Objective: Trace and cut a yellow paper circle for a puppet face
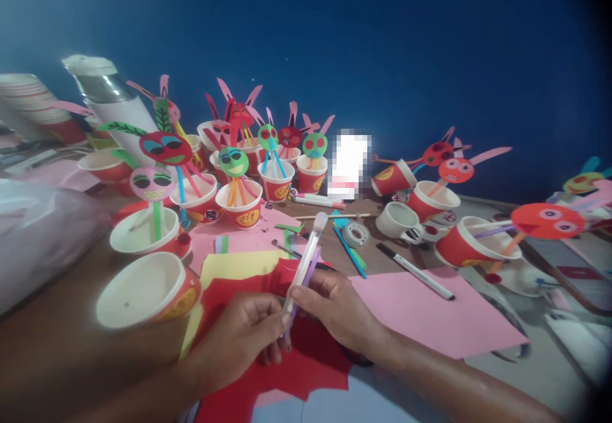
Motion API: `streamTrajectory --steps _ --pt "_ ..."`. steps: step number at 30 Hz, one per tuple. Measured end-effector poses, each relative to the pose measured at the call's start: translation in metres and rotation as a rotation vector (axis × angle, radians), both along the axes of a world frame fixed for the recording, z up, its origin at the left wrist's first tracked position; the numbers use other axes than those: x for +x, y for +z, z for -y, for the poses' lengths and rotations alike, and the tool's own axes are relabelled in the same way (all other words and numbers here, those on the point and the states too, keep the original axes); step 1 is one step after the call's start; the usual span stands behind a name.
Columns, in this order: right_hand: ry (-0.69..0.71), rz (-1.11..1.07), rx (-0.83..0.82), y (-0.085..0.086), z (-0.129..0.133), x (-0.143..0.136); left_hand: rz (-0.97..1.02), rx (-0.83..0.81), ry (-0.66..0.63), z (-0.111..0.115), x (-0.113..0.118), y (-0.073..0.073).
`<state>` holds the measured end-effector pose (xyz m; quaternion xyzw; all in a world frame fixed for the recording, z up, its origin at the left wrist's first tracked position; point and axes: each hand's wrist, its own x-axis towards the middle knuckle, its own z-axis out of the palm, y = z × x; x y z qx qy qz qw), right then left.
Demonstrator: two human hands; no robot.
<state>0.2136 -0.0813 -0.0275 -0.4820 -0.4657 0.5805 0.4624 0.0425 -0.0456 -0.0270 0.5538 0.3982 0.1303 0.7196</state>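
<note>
Left hand point(249, 322) pinching tilted translucent tube point(308, 251) low, right hand point(340, 305) just above

tabletop point(57, 359): brown surface is bearing the items listed.
red paper point(315, 359): is lying at centre, overlapping yellow paper point(227, 268).
pink sheet point(430, 318): is lying at right, white marker point(415, 271) resting partly across it.
white mug point(396, 220): is standing near tape roll point(350, 235).
red-and-white cups point(179, 299): are standing at left, rear and right.
</note>
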Motion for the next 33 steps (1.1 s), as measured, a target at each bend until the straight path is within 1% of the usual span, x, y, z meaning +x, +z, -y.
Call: streamTrajectory --steps 3,6,7,9,10,12,14,15,16,19,23,26,28,30,33 --pt "0.07 -0.179 0.017 0.0 -0.002 -0.002 -0.005 -0.009 0.063 -0.001 0.002 0.006" --pt "0.165 -0.25 0.012 0.002 -0.004 -0.004 -0.007 0.015 0.088 -0.002 0.003 0.008" --pt "0.174 -0.246 -0.002 0.003 -0.004 -0.004 -0.005 0.018 0.09 -0.003 0.003 0.008" --pt "0.145 -0.171 -0.047 0.003 -0.005 -0.002 -0.01 0.038 0.108 -0.003 0.001 0.009" --pt "0.121 -0.113 -0.069 0.004 -0.005 -0.001 -0.018 0.071 0.121 -0.003 0.0 0.009" --pt "0.089 -0.016 -0.101 0.005 -0.004 0.001 -0.046 0.196 0.145 -0.003 -0.001 0.012" --pt "0.113 0.019 -0.114 0.007 -0.003 0.002 -0.056 0.3 0.16 -0.004 -0.001 0.016" --pt "0.143 0.023 -0.114 0.009 -0.002 0.002 -0.045 0.308 0.167 -0.005 -0.001 0.018" --pt "0.182 0.03 -0.114 0.01 -0.001 0.001 -0.028 0.286 0.179 -0.006 0.0 0.02" --pt "0.292 0.076 -0.126 0.015 0.004 -0.002 0.031 0.154 0.213 -0.009 0.003 0.021" --pt "0.393 0.148 -0.143 0.017 0.007 -0.003 0.056 0.062 0.215 -0.009 0.002 0.013" --pt "0.468 0.058 -0.143 0.017 0.006 -0.001 0.137 -0.031 0.227 -0.008 0.0 0.008" --pt "0.489 -0.036 -0.153 0.018 0.004 -0.001 0.196 -0.095 0.249 -0.008 0.0 0.009" --pt "0.482 -0.103 -0.177 0.018 0.003 -0.001 0.231 -0.143 0.264 -0.008 0.0 0.011" --pt "0.45 -0.125 -0.195 0.018 0.001 -0.002 0.255 -0.176 0.275 -0.008 0.001 0.014"
